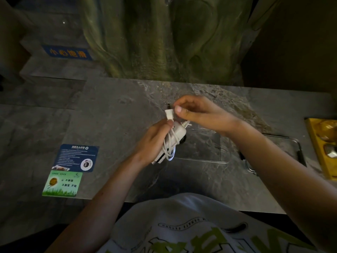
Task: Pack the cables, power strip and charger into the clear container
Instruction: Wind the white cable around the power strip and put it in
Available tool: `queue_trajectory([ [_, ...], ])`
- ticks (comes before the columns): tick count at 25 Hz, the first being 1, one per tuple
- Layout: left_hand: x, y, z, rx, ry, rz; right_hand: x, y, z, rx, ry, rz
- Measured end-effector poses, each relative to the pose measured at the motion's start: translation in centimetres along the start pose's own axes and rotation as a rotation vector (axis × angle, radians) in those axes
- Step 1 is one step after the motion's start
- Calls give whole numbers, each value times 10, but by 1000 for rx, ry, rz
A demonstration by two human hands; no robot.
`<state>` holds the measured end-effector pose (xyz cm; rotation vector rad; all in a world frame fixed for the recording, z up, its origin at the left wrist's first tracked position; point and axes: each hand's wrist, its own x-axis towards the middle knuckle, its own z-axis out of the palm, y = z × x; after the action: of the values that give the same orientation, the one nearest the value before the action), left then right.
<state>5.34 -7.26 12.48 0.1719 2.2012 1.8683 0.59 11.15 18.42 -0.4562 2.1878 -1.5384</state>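
Centrally, above the left edge of the clear rectangular plastic container [225, 159], the person holds the white rounded plastic charger block [179, 133], with its thin white cable [168, 148] looped around the body. The block appears to be the charger, though dim light leaves this uncertain.

The block's long axis runs obliquely. Its lower, dark-striped end lies to the container's left and nearer the person; its upper end, with a ribbed cord collar, points over the container's far-left corner. The container therefore lies just to the right of the bundle and below it, resting open on the grey stone-patterned tabletop [113, 125].

The left hand [156, 141] is wrapped around the block from the container's left side, thumb pressing the cable near the top. The right hand [197, 110] reaches in from the container's right, forearm crossing above its right end, and pinches the small flat white plug [169, 115] between thumb and forefinger, the other fingers curled.

The left hand is judged better placed to lower the bundle. A short rightward and downward move should suffice once the plug end is tucked in.
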Motion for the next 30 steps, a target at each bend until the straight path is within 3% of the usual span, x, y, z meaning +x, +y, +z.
queue_trajectory([
  [5, 4, -20, 6, -36, 55, -49, -16, 33, 4, 131, 286, 207],
  [11, 9, -32, 25, 17, -69, -51, -37, 52, 31, 247, 231, 288],
  [16, 20, -47, 36, 26, -118, -206, -48, 67, 34, 269, 316, 302],
  [27, 39, -47, 53, 21, -209, -302, -56, 102, 28, 557, 434, 392],
  [30, 48, -46, 58, 47, -253, -312, -56, 112, 22, 555, 401, 425],
])
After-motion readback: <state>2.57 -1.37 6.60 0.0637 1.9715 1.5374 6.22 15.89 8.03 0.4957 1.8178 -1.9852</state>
